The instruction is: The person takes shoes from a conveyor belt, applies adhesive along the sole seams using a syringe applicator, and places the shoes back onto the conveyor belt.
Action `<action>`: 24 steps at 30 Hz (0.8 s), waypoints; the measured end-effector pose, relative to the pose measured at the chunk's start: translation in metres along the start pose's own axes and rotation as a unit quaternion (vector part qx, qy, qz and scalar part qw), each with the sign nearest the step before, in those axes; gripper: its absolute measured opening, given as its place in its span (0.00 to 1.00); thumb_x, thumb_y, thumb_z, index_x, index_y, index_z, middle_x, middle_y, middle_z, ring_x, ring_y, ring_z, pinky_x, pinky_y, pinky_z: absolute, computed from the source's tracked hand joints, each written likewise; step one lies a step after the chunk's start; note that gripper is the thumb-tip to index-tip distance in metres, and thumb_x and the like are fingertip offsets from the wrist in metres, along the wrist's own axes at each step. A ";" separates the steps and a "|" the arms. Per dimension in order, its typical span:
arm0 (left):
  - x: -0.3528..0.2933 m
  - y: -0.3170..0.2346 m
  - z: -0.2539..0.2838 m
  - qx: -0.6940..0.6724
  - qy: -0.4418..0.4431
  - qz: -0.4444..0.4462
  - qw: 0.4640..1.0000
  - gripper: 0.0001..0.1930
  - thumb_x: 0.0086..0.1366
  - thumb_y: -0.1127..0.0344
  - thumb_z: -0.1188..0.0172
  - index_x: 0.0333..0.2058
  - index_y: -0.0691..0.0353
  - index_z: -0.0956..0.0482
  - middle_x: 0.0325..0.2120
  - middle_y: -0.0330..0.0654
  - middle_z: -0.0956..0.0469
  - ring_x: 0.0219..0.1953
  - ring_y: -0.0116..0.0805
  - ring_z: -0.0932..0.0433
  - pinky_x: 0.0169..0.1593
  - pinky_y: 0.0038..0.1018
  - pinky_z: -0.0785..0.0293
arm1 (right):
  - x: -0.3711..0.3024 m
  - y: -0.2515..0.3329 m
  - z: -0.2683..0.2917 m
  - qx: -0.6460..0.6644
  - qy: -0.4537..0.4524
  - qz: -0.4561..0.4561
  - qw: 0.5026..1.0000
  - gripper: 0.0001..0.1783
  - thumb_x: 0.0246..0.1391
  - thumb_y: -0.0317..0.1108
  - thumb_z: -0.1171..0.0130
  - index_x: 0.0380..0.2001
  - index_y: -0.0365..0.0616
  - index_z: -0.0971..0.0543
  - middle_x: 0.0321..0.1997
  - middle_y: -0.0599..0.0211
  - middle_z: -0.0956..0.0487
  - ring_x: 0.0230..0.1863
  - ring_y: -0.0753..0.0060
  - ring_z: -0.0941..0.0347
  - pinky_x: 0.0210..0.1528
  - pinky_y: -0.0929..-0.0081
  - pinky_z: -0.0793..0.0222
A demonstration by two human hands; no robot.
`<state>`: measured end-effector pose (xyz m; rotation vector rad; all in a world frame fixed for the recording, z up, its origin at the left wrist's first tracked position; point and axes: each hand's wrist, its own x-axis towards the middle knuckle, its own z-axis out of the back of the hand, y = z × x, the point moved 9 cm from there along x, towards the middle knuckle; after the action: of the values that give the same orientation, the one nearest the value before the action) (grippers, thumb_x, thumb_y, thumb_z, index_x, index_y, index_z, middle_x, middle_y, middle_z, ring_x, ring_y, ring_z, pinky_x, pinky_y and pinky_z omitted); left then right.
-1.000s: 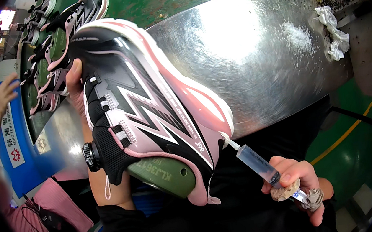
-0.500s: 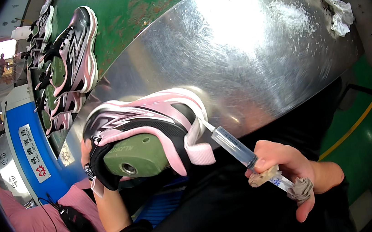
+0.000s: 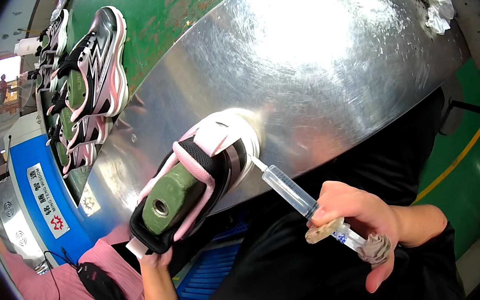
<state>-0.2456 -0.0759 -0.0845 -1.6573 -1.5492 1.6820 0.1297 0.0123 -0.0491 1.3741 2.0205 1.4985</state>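
A black and pink sneaker (image 3: 228,160) with a white sole is tilted over the near edge of the metal table, a green shoe last (image 3: 171,198) filling its opening. My left hand (image 3: 160,258) grips the sneaker at its near end, most of its fingers hidden beneath it. In my right hand (image 3: 353,208) is a clear syringe (image 3: 289,189), thumb and fingers closed around its rear part. Grey wrapping covers the plunger end. The syringe's white tip lies at the sole edge; whether it touches cannot be made out.
Several similar sneakers (image 3: 97,65) stand at the far left by a green surface (image 3: 176,9). Crumpled white tissue (image 3: 433,0) lies on the far right of the metal table (image 3: 214,82). A blue and white machine (image 3: 36,179) and a person in pink (image 3: 54,289) are at left.
The sneaker has been turned in my left hand, its side swinging away and its opening tipping more toward me. My right hand and the syringe have shifted slightly left.
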 end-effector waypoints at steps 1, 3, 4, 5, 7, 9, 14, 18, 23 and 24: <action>-0.007 0.004 0.032 -0.006 -0.066 -0.007 0.998 0.28 0.61 0.62 0.44 0.58 0.64 0.40 0.58 0.47 0.38 0.56 0.43 0.32 0.63 0.39 0.38 | -0.002 0.001 0.000 -0.005 -0.004 0.000 1.000 0.51 0.31 0.66 0.33 0.52 0.36 0.32 0.43 0.60 0.25 0.37 0.69 0.31 0.40 0.75 0.43; -0.013 0.014 0.041 -0.043 -0.066 0.006 0.997 0.31 0.58 0.67 0.43 0.58 0.68 0.42 0.58 0.49 0.36 0.56 0.45 0.33 0.62 0.40 0.38 | -0.002 0.000 -0.002 -0.010 -0.005 -0.002 1.000 0.51 0.31 0.66 0.33 0.51 0.36 0.32 0.43 0.60 0.25 0.38 0.69 0.31 0.40 0.75 0.43; -0.016 0.022 0.036 -0.045 -0.041 0.022 0.998 0.31 0.57 0.67 0.43 0.59 0.68 0.42 0.57 0.49 0.36 0.56 0.46 0.32 0.62 0.40 0.38 | -0.002 0.000 -0.002 -0.022 -0.001 -0.001 1.000 0.51 0.31 0.65 0.33 0.51 0.36 0.32 0.43 0.60 0.25 0.38 0.69 0.31 0.40 0.75 0.43; -0.020 0.029 0.024 -0.048 -0.017 0.037 0.998 0.32 0.56 0.68 0.43 0.59 0.68 0.42 0.57 0.50 0.36 0.56 0.47 0.32 0.62 0.41 0.38 | -0.002 0.001 -0.004 -0.034 0.005 0.001 0.999 0.52 0.31 0.65 0.33 0.51 0.36 0.32 0.43 0.60 0.25 0.38 0.69 0.32 0.40 0.75 0.43; -0.030 0.043 -0.011 -0.052 0.033 0.067 0.996 0.33 0.55 0.70 0.43 0.59 0.69 0.43 0.56 0.51 0.35 0.56 0.48 0.32 0.61 0.41 0.38 | -0.003 0.002 -0.007 -0.030 0.002 -0.005 1.000 0.52 0.31 0.65 0.32 0.51 0.36 0.32 0.43 0.60 0.25 0.39 0.69 0.32 0.40 0.75 0.43; -0.039 0.054 -0.051 -0.056 0.086 0.097 0.990 0.33 0.54 0.71 0.43 0.59 0.69 0.43 0.55 0.53 0.34 0.56 0.50 0.32 0.61 0.42 0.39 | -0.004 0.004 -0.010 -0.030 -0.003 -0.011 0.999 0.52 0.31 0.65 0.32 0.51 0.36 0.33 0.43 0.60 0.25 0.39 0.69 0.32 0.41 0.76 0.42; -0.053 0.073 -0.084 -0.184 0.131 0.135 0.965 0.37 0.47 0.78 0.44 0.59 0.68 0.43 0.52 0.59 0.32 0.51 0.54 0.28 0.56 0.47 0.34 | 0.000 0.009 -0.020 -0.028 -0.017 -0.031 0.999 0.53 0.28 0.65 0.31 0.52 0.35 0.33 0.43 0.61 0.25 0.40 0.70 0.33 0.41 0.77 0.42; -0.050 0.086 -0.105 -0.175 0.210 0.186 0.944 0.42 0.46 0.79 0.45 0.63 0.65 0.50 0.60 0.51 0.42 0.61 0.50 0.39 0.62 0.47 0.43 | 0.007 0.018 -0.031 -0.069 0.006 -0.031 0.997 0.53 0.28 0.65 0.31 0.51 0.35 0.32 0.42 0.62 0.24 0.39 0.70 0.32 0.39 0.77 0.43; -0.059 0.097 -0.124 -0.247 0.182 0.208 0.929 0.47 0.44 0.82 0.44 0.64 0.64 0.56 0.60 0.54 0.42 0.62 0.50 0.41 0.62 0.45 0.43 | 0.012 0.038 -0.043 -0.088 0.078 -0.061 0.991 0.55 0.32 0.63 0.33 0.54 0.29 0.37 0.47 0.53 0.26 0.41 0.63 0.31 0.44 0.71 0.41; -0.060 0.098 -0.129 -0.253 0.191 0.215 0.924 0.46 0.44 0.82 0.44 0.64 0.65 0.55 0.59 0.54 0.41 0.62 0.50 0.40 0.62 0.45 0.43 | 0.012 0.042 -0.048 -0.090 0.101 -0.082 0.987 0.62 0.25 0.62 0.27 0.56 0.27 0.42 0.48 0.52 0.27 0.43 0.67 0.33 0.49 0.73 0.42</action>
<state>-0.0762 -0.1018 -0.1008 -2.5630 -1.5776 1.0520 0.1128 -0.0065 0.0109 0.9972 1.9975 1.7559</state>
